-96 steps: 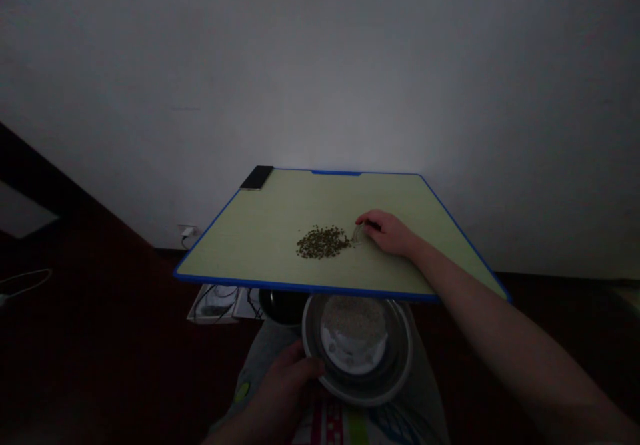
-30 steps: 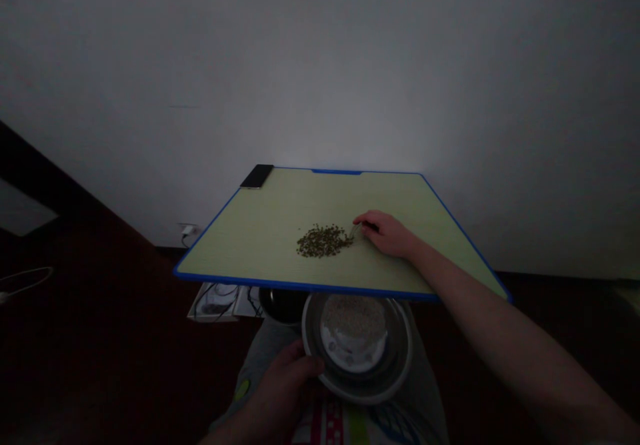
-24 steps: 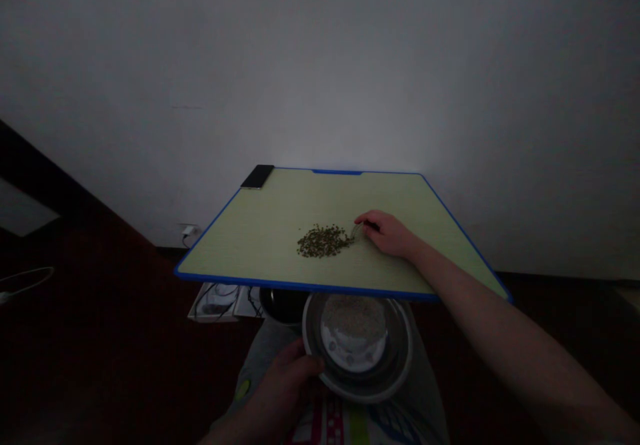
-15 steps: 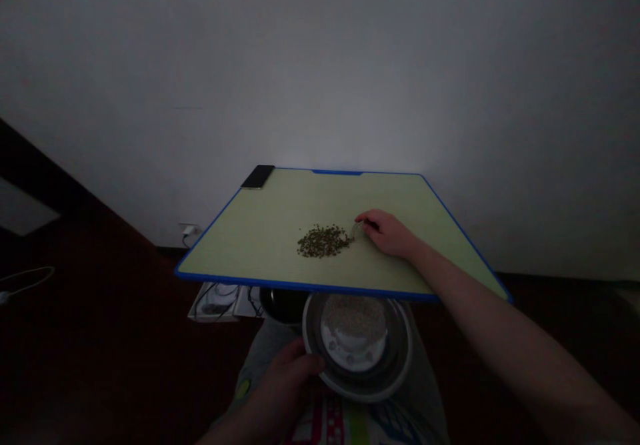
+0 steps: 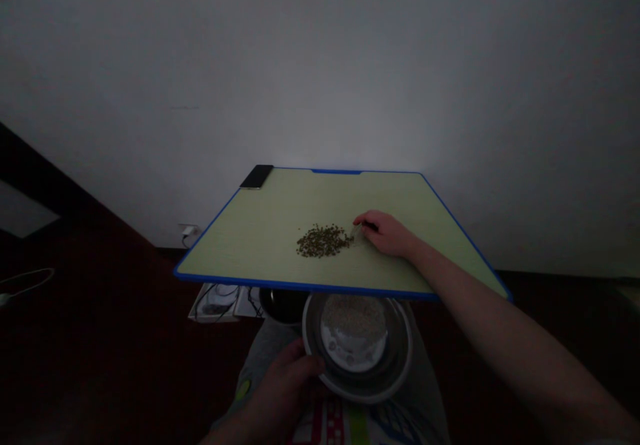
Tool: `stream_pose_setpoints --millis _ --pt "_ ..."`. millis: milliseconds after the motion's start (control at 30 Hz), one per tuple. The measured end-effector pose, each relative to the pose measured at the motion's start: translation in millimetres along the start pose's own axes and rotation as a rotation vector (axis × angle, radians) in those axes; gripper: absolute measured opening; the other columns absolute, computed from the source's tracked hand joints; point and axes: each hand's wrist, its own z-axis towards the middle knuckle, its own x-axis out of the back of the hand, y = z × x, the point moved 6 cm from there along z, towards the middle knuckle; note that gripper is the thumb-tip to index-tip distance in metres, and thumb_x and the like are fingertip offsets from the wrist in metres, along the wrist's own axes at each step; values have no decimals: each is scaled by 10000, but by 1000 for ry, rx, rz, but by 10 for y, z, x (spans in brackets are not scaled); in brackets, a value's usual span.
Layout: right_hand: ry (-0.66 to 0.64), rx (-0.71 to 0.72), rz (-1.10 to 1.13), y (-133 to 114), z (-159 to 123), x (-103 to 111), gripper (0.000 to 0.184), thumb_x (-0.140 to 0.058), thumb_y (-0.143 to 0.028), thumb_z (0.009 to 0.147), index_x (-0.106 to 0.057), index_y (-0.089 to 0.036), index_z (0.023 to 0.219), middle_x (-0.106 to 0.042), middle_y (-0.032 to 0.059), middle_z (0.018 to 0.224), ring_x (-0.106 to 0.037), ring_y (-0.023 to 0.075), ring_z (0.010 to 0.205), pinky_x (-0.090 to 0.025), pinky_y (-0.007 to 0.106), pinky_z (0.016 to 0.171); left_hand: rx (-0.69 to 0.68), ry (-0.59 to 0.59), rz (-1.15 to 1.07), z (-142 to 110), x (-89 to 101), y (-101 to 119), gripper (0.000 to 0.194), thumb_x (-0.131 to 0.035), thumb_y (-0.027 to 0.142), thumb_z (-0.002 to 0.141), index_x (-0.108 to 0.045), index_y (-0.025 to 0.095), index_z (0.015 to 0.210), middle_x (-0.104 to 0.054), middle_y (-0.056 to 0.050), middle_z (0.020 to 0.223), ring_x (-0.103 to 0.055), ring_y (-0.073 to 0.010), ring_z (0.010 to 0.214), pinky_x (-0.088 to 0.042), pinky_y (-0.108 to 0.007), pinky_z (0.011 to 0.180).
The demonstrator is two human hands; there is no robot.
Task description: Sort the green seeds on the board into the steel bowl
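My left hand [image 5: 287,381] grips the near-left rim of a round metal bowl [image 5: 400,358], its thumb over the edge. Inside the bowl lies a whitish bag or dish [image 5: 353,351] with pale grains on it; I cannot tell which. On the light green tabletop [image 5: 280,211], my right hand [image 5: 383,230] is closed around a small, thin, pale object [image 5: 357,233] too dim to name. That object's tip touches the right edge of a spread pile of small brownish-green seeds or grains [image 5: 323,241].
A black phone [image 5: 257,177] lies at the table's far left corner. Below the front edge, a dark pot [image 5: 283,305] stands left of the bowl. Shallow boxes with cables [image 5: 217,301] are on the floor. A plug [image 5: 189,231] sits in the wall.
My right hand and the object in it have turned very slightly at the pile's right edge. The left hand and the bowl stay in place.
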Motion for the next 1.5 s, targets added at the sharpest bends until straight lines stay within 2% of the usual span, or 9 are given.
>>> stream_pose_setpoints --millis 267,633,833,1033,1167,1500 --pt "21 14 -1 10 17 -18 290 -544 -120 902 -726 -185 1118 -744 105 1057 -663 225 970 -508 374 906 20 -16 10 23 53 -33 234 -774 153 700 -800 171 932 -848 -108 959 -764 -327 1061 -564 -446 984" --pt "24 42 13 -15 27 -26 286 -540 -110 886 -726 -184 1090 -740 93 1004 -656 214 933 -507 361 882 11 6 14 -7 -12 8 265 -801 167 649 -783 135 912 -841 -138 916 -771 -342 1021 -575 -456 961" --pt "5 32 21 2 -11 4 271 -549 -120 874 -737 -190 1056 -744 85 975 -656 209 878 -512 353 845 10 30 7 -3 -2 8 283 -809 178 625 -781 152 905 -842 -119 887 -772 -349 1014 -583 -470 947" --pt "19 35 9 6 -5 9 296 -544 -120 876 -736 -201 1086 -754 95 1041 -671 228 958 -518 381 898 12 -2 12 8 9 -10 285 -779 159 671 -789 137 955 -841 -141 931 -770 -346 1030 -580 -457 954" --pt "32 26 -7 24 8 2 289 -535 -132 897 -726 -195 1105 -750 102 1065 -671 228 1000 -513 379 931 5 7 11 16 2 -7 258 -801 171 635 -795 141 891 -842 -132 886 -776 -360 1003 -594 -462 922" --pt "52 12 -16 47 14 5 291 -517 -139 906 -721 -185 1109 -740 111 1059 -663 231 986 -513 383 922 2 29 27 -20 2 -2 274 -817 187 626 -791 148 896 -845 -121 907 -778 -342 1000 -604 -432 899"
